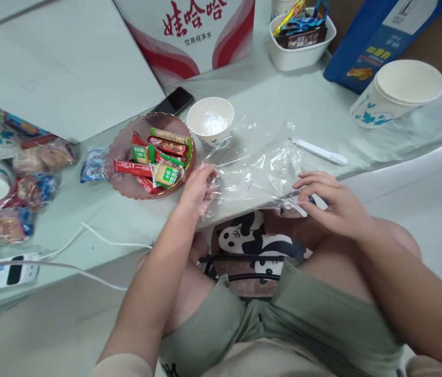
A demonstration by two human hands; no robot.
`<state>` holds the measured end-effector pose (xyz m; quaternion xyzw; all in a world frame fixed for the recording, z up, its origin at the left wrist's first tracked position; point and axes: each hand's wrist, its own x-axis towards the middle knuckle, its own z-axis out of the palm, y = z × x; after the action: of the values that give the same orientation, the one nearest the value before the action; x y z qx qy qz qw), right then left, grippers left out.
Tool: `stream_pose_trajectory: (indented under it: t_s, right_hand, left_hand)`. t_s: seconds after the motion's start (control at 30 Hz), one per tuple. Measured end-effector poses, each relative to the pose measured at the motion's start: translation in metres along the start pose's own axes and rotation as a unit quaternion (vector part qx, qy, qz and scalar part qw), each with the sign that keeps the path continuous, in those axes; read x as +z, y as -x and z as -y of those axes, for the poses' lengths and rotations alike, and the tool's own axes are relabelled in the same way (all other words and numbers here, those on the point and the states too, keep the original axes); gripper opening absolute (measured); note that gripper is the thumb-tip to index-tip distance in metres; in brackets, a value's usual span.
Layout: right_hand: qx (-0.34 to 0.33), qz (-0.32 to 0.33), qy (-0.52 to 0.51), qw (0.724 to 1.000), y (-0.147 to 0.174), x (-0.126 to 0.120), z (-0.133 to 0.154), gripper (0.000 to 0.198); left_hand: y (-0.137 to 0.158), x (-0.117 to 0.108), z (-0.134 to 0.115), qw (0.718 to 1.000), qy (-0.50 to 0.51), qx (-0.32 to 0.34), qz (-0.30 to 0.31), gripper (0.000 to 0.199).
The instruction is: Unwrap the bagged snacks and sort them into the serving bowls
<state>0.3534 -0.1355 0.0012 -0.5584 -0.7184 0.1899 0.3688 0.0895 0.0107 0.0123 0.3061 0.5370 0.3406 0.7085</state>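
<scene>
A crinkled clear plastic bag lies spread over the table's near edge between my hands. My left hand is closed on its left side, fingers curled into the film. At the right end, my right hand pinches the film's edge between thumb and fingertip, the other fingers extended. A white paper cup stands just behind the bag, with something clear and shiny inside. To the right rests a slim white pen-like cutter. A pink ribbed bowl of wrapped snacks is left of my left hand.
Stacked paper tubs and a blue package stand at the right. A white container of snack packets, a red-and-white carton and a phone are behind. Packaged snacks, a white cable and a power strip lie left.
</scene>
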Motion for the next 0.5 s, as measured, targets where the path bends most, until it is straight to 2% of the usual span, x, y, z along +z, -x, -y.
stream_pose_trajectory:
  t_s: [0.13,0.3,0.4,0.5]
  right_hand:
    - [0.056,-0.112,-0.15,0.981,0.0,-0.009,-0.001,0.009]
    - [0.035,-0.253,-0.265,0.93,-0.005,-0.003,-0.008,0.01]
    - [0.041,-0.305,-0.272,0.912,-0.009,0.0,-0.007,0.011]
    - [0.066,-0.319,-0.212,0.921,-0.012,0.001,-0.004,0.011]
  left_hand:
    - [0.002,0.001,-0.003,1.0,0.004,-0.012,0.005,0.023]
    - [0.002,0.0,-0.003,1.0,-0.02,-0.018,0.006,0.022]
    - [0.001,0.0,-0.002,0.999,-0.032,-0.012,0.013,0.022]
    - [0.002,0.001,-0.001,0.998,-0.066,-0.004,0.015,0.021]
